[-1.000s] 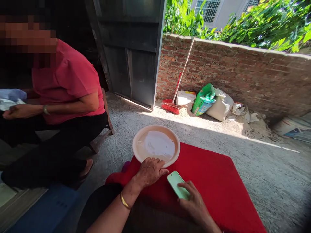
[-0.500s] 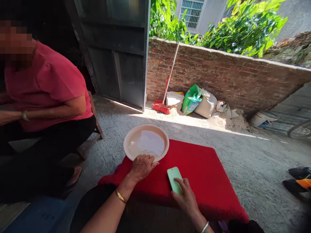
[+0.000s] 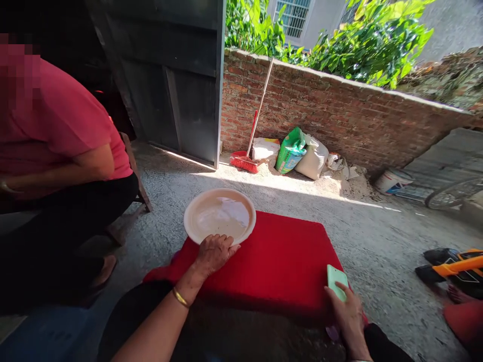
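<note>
My left hand (image 3: 216, 253) is closed over the near rim of a pale basin (image 3: 188, 230), fingers curled onto its edge. Shiny water with light reflections shows in the basin, which rests at the far left corner of a table covered with a red cloth (image 3: 281, 261). In my right hand (image 3: 347, 306) is a light green phone (image 3: 335, 277), gripped near the cloth's right edge with the thumb across it. The side of the phone facing down is hidden.
A person in a pink top (image 3: 71, 120) sits on a wooden chair (image 3: 136, 176) at left. Behind stand a dark metal door (image 3: 169, 75), a brick wall (image 3: 339, 113), a red broom (image 3: 247, 163) and sacks (image 3: 290, 151). Black and orange objects (image 3: 453, 266) are at right.
My right hand has carried the phone rightward from the cloth's middle to its right edge. My left hand stays on the basin's rim. The seated person leans further forward.
</note>
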`<state>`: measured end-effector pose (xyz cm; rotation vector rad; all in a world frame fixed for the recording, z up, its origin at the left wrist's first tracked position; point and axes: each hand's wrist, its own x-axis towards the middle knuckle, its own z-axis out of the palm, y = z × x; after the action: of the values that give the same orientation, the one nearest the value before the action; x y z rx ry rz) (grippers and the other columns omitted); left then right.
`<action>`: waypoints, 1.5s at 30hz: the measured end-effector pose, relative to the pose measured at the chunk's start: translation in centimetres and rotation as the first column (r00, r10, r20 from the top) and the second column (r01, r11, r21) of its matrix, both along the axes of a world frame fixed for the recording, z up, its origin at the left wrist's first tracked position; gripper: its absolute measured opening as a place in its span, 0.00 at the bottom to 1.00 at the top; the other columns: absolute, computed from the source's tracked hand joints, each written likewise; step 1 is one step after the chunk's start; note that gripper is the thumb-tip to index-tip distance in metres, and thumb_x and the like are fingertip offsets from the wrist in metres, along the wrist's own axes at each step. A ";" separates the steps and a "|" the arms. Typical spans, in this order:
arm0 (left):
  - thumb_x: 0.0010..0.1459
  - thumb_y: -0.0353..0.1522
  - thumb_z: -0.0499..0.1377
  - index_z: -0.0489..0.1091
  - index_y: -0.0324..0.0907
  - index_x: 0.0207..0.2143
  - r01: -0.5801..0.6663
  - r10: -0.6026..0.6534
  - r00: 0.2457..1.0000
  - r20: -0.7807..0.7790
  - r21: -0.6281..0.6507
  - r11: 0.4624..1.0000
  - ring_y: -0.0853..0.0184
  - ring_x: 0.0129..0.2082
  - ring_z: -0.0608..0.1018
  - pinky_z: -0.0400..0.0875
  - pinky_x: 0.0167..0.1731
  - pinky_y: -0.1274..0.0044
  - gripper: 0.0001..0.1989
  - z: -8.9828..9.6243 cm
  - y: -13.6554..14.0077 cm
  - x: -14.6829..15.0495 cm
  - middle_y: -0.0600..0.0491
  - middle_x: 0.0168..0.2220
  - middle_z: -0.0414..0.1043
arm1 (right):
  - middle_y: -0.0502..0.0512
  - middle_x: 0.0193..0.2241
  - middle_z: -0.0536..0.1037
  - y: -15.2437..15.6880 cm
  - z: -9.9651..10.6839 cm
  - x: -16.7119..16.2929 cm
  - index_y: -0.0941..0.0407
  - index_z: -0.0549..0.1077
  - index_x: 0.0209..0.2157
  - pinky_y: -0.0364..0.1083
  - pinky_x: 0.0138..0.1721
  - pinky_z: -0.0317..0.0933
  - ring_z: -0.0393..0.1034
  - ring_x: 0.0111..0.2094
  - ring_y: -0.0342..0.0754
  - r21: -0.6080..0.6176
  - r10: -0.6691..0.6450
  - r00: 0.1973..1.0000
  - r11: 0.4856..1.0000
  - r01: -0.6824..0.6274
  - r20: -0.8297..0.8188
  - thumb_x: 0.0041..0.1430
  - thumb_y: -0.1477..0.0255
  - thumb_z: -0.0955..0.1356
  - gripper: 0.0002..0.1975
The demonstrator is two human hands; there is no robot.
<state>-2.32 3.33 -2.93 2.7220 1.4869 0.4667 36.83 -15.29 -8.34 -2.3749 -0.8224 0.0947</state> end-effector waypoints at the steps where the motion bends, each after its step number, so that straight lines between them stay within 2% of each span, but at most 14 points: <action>1: 0.67 0.41 0.54 0.76 0.43 0.35 -0.001 0.001 1.000 0.002 0.006 1.000 0.58 0.35 0.79 0.63 0.35 0.71 0.15 -0.1 0.0 0.0 0.46 0.32 0.79 | 0.59 0.32 0.72 -0.2 -0.2 -2.6 0.55 0.78 0.41 0.57 0.40 0.67 0.72 0.37 0.62 0.007 0.094 0.994 0.996 -0.093 -0.048 0.44 0.48 0.65 0.30; 3: 0.67 0.41 0.54 0.76 0.43 0.35 0.004 -0.004 1.000 -0.007 0.022 1.000 0.58 0.35 0.79 0.63 0.35 0.71 0.15 0.0 0.0 -0.1 0.46 0.32 0.79 | 0.59 0.38 0.73 -0.6 -0.2 -8.9 0.53 0.77 0.44 0.53 0.43 0.67 0.72 0.41 0.58 0.057 0.393 0.904 0.919 -0.389 -0.169 0.46 0.54 0.67 0.26; 7: 0.67 0.41 0.53 0.76 0.43 0.36 0.014 -0.012 0.999 -0.050 0.027 1.000 0.58 0.36 0.79 0.63 0.35 0.71 0.15 0.5 -0.2 -0.1 0.47 0.33 0.79 | 0.51 0.41 0.73 -1.3 1.1 -16.9 0.46 0.79 0.43 0.43 0.39 0.65 0.72 0.40 0.49 0.071 0.789 0.487 0.548 -0.833 -0.374 0.43 0.67 0.70 0.21; 10: 0.67 0.41 0.54 0.76 0.43 0.37 0.010 -0.010 0.998 -0.057 0.004 1.000 0.58 0.36 0.79 0.64 0.35 0.71 0.15 0.8 -0.2 -0.1 0.47 0.34 0.79 | 0.53 0.41 0.74 -2.1 2.0 -13.5 0.48 0.79 0.44 0.46 0.43 0.65 0.72 0.43 0.51 0.131 0.700 0.636 0.699 -0.703 -0.325 0.45 0.63 0.69 0.21; 14: 0.67 0.41 0.54 0.76 0.42 0.36 0.007 -0.008 0.999 -0.031 -0.016 1.000 0.58 0.36 0.79 0.64 0.35 0.71 0.16 0.8 -0.2 0.0 0.46 0.34 0.79 | 0.59 0.38 0.75 -4.1 2.0 -2.5 0.52 0.78 0.41 0.55 0.47 0.65 0.71 0.44 0.61 0.145 0.157 0.976 0.980 -0.135 -0.151 0.40 0.47 0.69 0.30; 17: 0.67 0.41 0.53 0.77 0.42 0.36 0.006 -0.006 1.000 -0.026 -0.019 1.000 0.58 0.36 0.79 0.64 0.35 0.71 0.16 0.6 -0.1 0.1 0.46 0.33 0.79 | 0.63 0.34 0.75 -5.6 1.1 1.5 0.54 0.78 0.39 0.60 0.41 0.66 0.70 0.39 0.66 0.056 -0.100 0.990 0.993 0.106 -0.104 0.37 0.43 0.68 0.34; 21: 0.67 0.42 0.54 0.76 0.42 0.36 -0.013 0.013 0.999 -0.037 0.004 1.000 0.58 0.36 0.79 0.64 0.35 0.71 0.16 0.5 -0.2 0.0 0.46 0.34 0.79 | 0.60 0.36 0.75 -6.2 -1.3 -4.5 0.53 0.77 0.41 0.58 0.45 0.68 0.72 0.41 0.62 0.127 0.129 0.986 0.985 -0.116 -0.101 0.43 0.46 0.69 0.30; 23: 0.67 0.42 0.54 0.76 0.43 0.36 -0.014 0.014 0.999 -0.048 0.016 1.000 0.58 0.36 0.79 0.64 0.36 0.71 0.16 0.5 -0.2 0.0 0.46 0.34 0.79 | 0.57 0.40 0.75 -6.0 -2.3 -9.9 0.49 0.77 0.44 0.52 0.45 0.69 0.73 0.42 0.56 0.147 0.435 0.888 0.898 -0.415 -0.150 0.49 0.54 0.69 0.22; 27: 0.67 0.42 0.53 0.76 0.43 0.36 -0.009 0.010 0.997 -0.071 0.012 1.000 0.58 0.37 0.79 0.64 0.36 0.71 0.16 0.4 -0.2 -0.1 0.47 0.34 0.79 | 0.53 0.46 0.75 -5.4 -2.4 -15.5 0.44 0.78 0.45 0.44 0.43 0.68 0.74 0.46 0.51 0.138 0.839 0.485 0.526 -0.839 -0.246 0.44 0.70 0.71 0.22; 28: 0.67 0.42 0.53 0.76 0.43 0.36 -0.008 0.008 0.997 -0.074 0.010 1.000 0.58 0.36 0.79 0.64 0.36 0.71 0.16 0.4 -0.2 -0.1 0.47 0.34 0.79 | 0.53 0.47 0.75 -5.3 -2.0 -15.1 0.44 0.78 0.45 0.44 0.44 0.68 0.74 0.47 0.51 0.149 0.839 0.490 0.530 -0.835 -0.238 0.44 0.70 0.71 0.22; 30: 0.68 0.42 0.52 0.76 0.43 0.36 -0.002 0.002 0.997 -0.071 0.004 1.000 0.58 0.36 0.79 0.64 0.36 0.71 0.17 0.4 -0.2 -0.1 0.47 0.34 0.79 | 0.55 0.47 0.74 -4.8 -1.1 -12.2 0.47 0.78 0.46 0.47 0.48 0.67 0.73 0.48 0.53 0.194 0.719 0.667 0.695 -0.692 -0.197 0.48 0.64 0.70 0.20; 34: 0.67 0.42 0.53 0.76 0.42 0.36 -0.005 0.004 0.999 -0.047 -0.010 1.000 0.58 0.36 0.79 0.64 0.36 0.71 0.16 0.6 -0.1 0.1 0.46 0.34 0.79 | 0.63 0.44 0.74 -3.3 0.6 -2.7 0.56 0.76 0.47 0.57 0.51 0.65 0.70 0.48 0.63 0.171 0.164 0.976 0.976 -0.138 -0.146 0.46 0.47 0.67 0.33; 39: 0.66 0.41 0.55 0.76 0.43 0.35 -0.004 0.005 1.000 -0.023 0.020 1.000 0.59 0.35 0.79 0.63 0.34 0.72 0.14 0.5 -0.1 0.0 0.47 0.32 0.79 | 0.68 0.38 0.76 -2.1 -0.3 5.3 0.61 0.76 0.48 0.61 0.45 0.66 0.71 0.43 0.67 -0.029 -0.035 0.995 0.999 0.033 -0.095 0.38 0.43 0.65 0.43; 45: 0.64 0.40 0.57 0.76 0.44 0.30 0.008 -0.014 0.999 0.040 0.157 0.988 0.61 0.30 0.78 0.61 0.31 0.72 0.14 -0.2 0.1 -0.1 0.49 0.28 0.78 | 0.67 0.41 0.74 -1.1 -0.5 3.8 0.57 0.73 0.54 0.60 0.44 0.66 0.72 0.45 0.66 -0.237 -0.041 0.998 0.970 0.049 0.037 0.50 0.43 0.60 0.40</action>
<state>-2.38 3.39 -3.17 2.8167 1.4848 0.6620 40.62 -16.35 -8.83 -2.6248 -0.8100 0.1440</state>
